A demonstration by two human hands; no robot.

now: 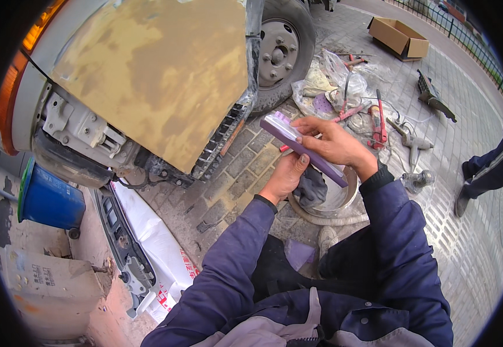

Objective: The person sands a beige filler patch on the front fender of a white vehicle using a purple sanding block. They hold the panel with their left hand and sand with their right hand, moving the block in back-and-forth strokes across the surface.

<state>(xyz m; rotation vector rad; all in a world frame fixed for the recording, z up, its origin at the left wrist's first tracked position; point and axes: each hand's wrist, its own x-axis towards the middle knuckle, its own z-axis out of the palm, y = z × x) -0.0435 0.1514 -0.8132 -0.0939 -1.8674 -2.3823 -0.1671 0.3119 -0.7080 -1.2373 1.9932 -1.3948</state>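
Note:
A long purple sanding block (281,130) with a pale upper side slants in front of me, held between both hands. My left hand (284,177) is closed on its lower edge, the thumb pointing up along the side. From the right, my right hand (337,143) is closed over its top, fingers bent across the pale face. Below the block sits a round pale basin (351,189) with a dark grey cloth (311,188) over its near left side. Ahead to the left is a vehicle panel (159,81) coated in patchy tan filler.
A truck wheel (279,51) stands behind the panel. Plastic bags (353,84), red-handled tools (377,124) and a spray gun (416,141) lie on the paving. An open cardboard box (399,37) is farther back. A blue bin (52,194) stands left; another person's legs (486,168) show at right.

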